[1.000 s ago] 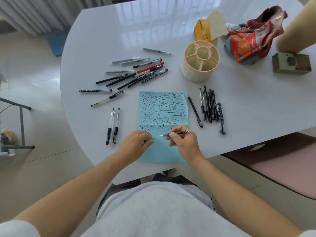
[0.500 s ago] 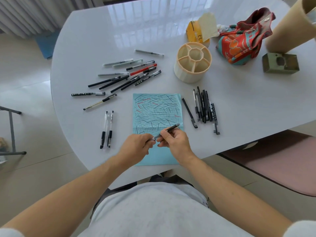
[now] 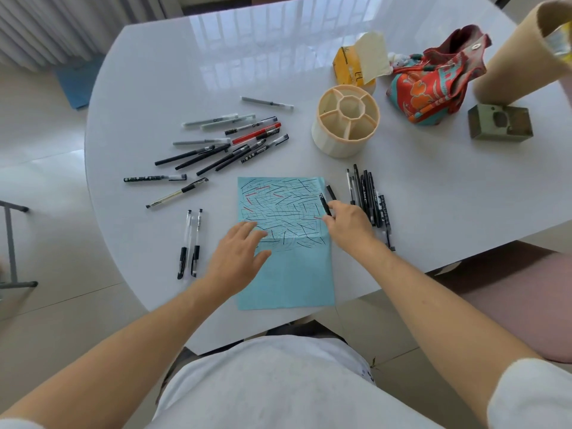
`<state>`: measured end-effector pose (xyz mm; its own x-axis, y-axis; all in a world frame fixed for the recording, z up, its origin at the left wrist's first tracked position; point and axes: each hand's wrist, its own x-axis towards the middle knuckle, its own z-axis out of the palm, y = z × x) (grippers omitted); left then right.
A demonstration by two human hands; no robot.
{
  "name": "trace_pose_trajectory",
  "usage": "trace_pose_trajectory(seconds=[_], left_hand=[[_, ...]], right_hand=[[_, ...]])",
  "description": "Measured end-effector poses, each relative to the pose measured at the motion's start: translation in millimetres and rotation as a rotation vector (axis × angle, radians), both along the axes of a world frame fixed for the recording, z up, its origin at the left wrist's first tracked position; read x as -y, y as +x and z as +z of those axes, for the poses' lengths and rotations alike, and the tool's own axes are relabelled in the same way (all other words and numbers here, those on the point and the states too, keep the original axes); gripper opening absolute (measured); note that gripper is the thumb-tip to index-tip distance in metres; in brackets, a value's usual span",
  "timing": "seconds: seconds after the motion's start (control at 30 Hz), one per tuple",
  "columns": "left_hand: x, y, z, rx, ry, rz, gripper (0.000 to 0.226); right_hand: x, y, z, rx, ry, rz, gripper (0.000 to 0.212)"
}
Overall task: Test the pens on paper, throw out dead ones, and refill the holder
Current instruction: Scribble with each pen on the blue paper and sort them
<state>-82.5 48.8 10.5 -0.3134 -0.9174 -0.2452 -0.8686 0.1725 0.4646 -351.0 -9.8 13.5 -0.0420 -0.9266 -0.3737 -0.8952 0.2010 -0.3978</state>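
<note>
The big white table (image 3: 402, 193) holds everything, w/ the blue paper (image 3: 288, 274) near its front edge, scribbled w/ test lines on the top half & plain on the bottom. The round cream holder (image 3: 345, 120) stands past the paper, to the right, w/ no pens in its cups. A messy bunch of pens (image 3: 229, 144) lies to the left, prob. not tried yet. A tidy row of pens (image 3: 368, 196) lies just right of the paper, prob. the good ones. The left hand (image 3: 238, 255) lies flat on the paper, fingers spread, nothing in it. The right hand (image 3: 349, 224) pinches a black pen (image 3: 325, 205) at the paper's right edge, right by the tidy row. Looks like this pen is going to that row. To do it well: lay it down straight next to the others, same way round, don't bump the row, & keep the left hand pressing so the paper can't slide.
</note>
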Motion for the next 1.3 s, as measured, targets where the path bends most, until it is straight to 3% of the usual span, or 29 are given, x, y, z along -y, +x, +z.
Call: trace_pose_trajectory(seconds=[0.23, 0.37, 0.63, 0.8, 0.97, 1.07, 1.17, 1.3], left_hand=[[-11.2, 34.0, -16.9, 0.150, 0.031, -0.098, 0.053], [-11.6, 36.9, -17.7, 0.148, 0.045, -0.080, 0.054], [-12.5, 49.5, -18.0, 0.088, 0.138, -0.115, 0.055], [-11.2, 57.4, -16.3, 0.039, 0.240, -0.150, 0.062], [-5.2, 61.1, -12.6, 0.013, 0.284, -0.170, 0.063], [-3.7, 62.6, -11.7, -0.012, 0.296, -0.176, 0.062], [-2.1, 62.4, -9.4, -0.045, 0.299, -0.145, 0.057], [-0.8, 46.6, 1.4, -0.152, 0.211, -0.011, 0.043]], right_hand=[[6.3, -15.5, -12.4, -0.239, -0.099, 0.043, 0.022], [22.0, -8.3, -2.7, -0.193, -0.159, -0.029, 0.023], [119.0, 88.1, 1.0, 0.032, -0.264, 0.222, 0.032], [162.3, 123.0, -12.2, -0.196, -0.207, 0.350, 0.042], [160.0, 119.7, -15.8, -0.340, -0.151, 0.465, 0.033], [145.2, 103.7, -5.0, -0.155, -0.190, 0.361, 0.024], [112.8, 82.3, 16.3, 0.217, -0.232, 0.031, 0.017], [39.1, 65.6, 35.1, 0.736, 0.016, -0.344, 0.007]])
